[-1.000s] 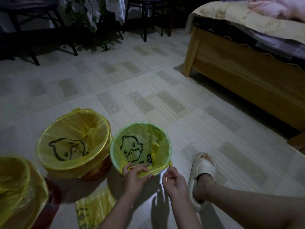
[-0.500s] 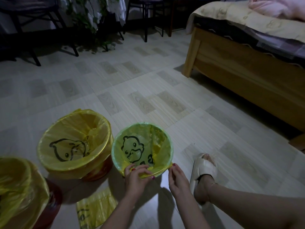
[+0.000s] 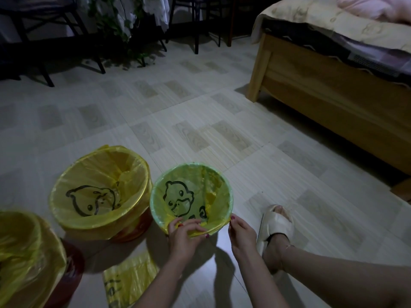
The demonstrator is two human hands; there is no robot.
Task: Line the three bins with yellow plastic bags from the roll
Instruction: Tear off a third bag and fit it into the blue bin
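Dim room, light pooled on foreground floor. Pale tiled floor (image 3: 200, 121), wood-grain pattern with darker rectangular insets. Wooden bed frame (image 3: 329, 101) at right, cream bedding (image 3: 329, 21) and pink blanket (image 3: 375, 7) on top. Dark chair legs (image 3: 195, 30) along far side; leafy plant (image 3: 120, 30) beside them, white cloth (image 3: 160, 12) hanging behind.
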